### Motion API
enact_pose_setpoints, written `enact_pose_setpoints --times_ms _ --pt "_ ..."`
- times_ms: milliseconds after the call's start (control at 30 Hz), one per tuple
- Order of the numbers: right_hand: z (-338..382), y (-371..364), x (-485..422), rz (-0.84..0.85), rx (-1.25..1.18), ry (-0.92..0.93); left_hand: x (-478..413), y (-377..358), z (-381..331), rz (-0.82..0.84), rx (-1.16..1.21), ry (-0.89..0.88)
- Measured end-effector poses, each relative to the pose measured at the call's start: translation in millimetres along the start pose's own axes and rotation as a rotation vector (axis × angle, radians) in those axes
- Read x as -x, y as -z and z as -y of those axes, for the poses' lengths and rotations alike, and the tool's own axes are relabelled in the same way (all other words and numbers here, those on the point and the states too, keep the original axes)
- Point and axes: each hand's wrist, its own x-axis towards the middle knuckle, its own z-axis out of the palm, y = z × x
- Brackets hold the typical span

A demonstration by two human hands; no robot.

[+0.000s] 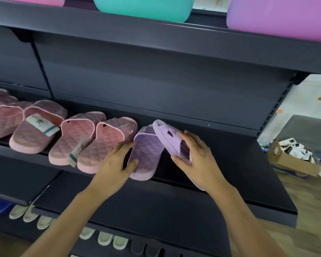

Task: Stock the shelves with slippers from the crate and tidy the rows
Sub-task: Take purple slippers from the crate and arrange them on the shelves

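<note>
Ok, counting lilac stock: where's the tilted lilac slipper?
The tilted lilac quilted slipper leans on the flat lilac slipper at the row's right end, head view, in the right hand.

Lilac quilted slipper (146,156) flat on dark shelf (230,164), its mate (163,136) tilted against it.
</note>
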Motion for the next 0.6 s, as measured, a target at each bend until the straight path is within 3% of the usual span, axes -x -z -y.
enact_pose_setpoints --times_ms 300,600 --pt "52.1 -19.4 10.8 0.020 0.196 0.028 47.6 70.6 32.3 -0.048 -0.327 -0.064" --pt "162.2 -78.9 15.6 0.065 0.149 0.181 119.7 170.4 92.7 -0.080 -0.455 0.071"
